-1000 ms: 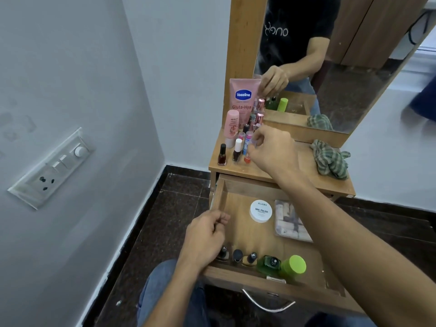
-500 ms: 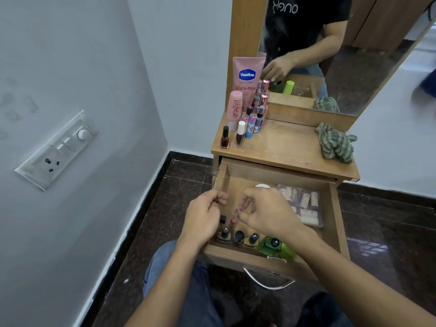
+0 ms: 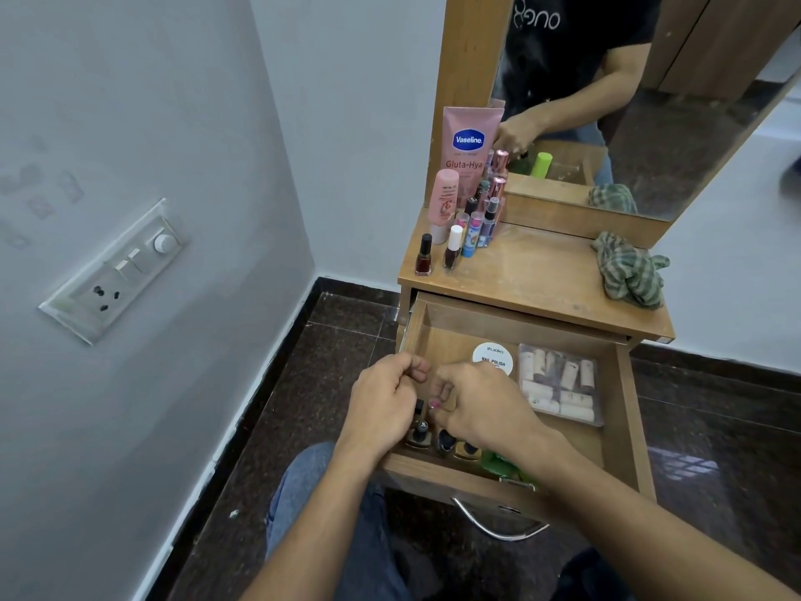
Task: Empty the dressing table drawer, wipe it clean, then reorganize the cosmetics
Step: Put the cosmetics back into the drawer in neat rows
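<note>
The wooden drawer of the dressing table stands pulled out. Both hands hover over its front left corner. My right hand pinches a small pink-topped tube, held upright just above a row of nail polish bottles along the front wall. My left hand is curled beside it, nothing visible in its fingers. A green bottle lies partly under my right wrist. A white nail polish remover jar and a clear box of small tubes sit further back.
On the tabletop, a Vaseline tube and several small cosmetics stand at the back left. A crumpled green checked cloth lies at the right. A mirror rises behind. The wall with a switch panel is close on the left.
My right hand left the tabletop cosmetics and came down into the drawer with the small tube, meeting my left hand at the front left. The view tilted slightly.
</note>
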Tool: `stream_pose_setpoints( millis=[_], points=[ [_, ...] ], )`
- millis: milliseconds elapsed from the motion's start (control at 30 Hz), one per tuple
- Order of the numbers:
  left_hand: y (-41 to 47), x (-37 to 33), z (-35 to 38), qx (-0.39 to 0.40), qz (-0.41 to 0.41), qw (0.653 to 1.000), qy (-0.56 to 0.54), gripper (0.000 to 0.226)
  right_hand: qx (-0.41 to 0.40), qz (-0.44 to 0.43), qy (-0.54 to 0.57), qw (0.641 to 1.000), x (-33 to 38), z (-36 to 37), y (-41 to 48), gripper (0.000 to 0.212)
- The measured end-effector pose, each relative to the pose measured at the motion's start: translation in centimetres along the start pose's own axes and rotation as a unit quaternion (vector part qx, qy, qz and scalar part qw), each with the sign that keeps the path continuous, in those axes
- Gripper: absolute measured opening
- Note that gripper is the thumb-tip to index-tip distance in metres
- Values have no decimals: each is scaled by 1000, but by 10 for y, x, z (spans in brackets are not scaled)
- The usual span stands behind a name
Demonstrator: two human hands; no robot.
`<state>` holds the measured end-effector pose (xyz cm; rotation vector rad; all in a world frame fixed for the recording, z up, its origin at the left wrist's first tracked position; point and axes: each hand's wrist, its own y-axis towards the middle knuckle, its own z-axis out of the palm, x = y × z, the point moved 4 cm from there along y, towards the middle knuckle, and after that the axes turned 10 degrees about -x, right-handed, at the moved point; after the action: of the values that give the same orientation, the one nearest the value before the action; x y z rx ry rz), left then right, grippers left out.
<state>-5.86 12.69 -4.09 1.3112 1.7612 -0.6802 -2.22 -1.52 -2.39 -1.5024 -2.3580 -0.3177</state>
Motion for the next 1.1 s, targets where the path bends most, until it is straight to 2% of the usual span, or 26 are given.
stream_pose_setpoints(
  millis=[367,500,600,667,733,800,967,1100],
  points=[
    [-1,-3,-1,4,1,1000,4,40,-6,-14,-7,1000,3,-5,-7,12],
    [-1,-2,-1,1,-7,1000,1,40,-17,-15,-6,1000,1,-26,1,25],
    [0,-1,0,-3,-20,1000,-5,39,-77,6,44,996,-2,-59,25,22],
    [-1,-2,0,-3,-22,1000,-5,39,-169,33,78,982,-5,-85,48,23],
    [-1,-3,-1,-3,-23,1000,-5,39,-264,44,72,961,-5,-106,72,27],
    [-2,-2,-1,-1,-23,1000,-7,40,-301,40,52,952,-1,-118,94,30],
    [-3,-2,-1,3,-27,1000,-16,38,-283,20,-28,959,9,-117,125,29],
    [-3,-3,-1,1,-21,1000,-19,37,-268,20,-51,962,6,-107,130,23]
  ],
)
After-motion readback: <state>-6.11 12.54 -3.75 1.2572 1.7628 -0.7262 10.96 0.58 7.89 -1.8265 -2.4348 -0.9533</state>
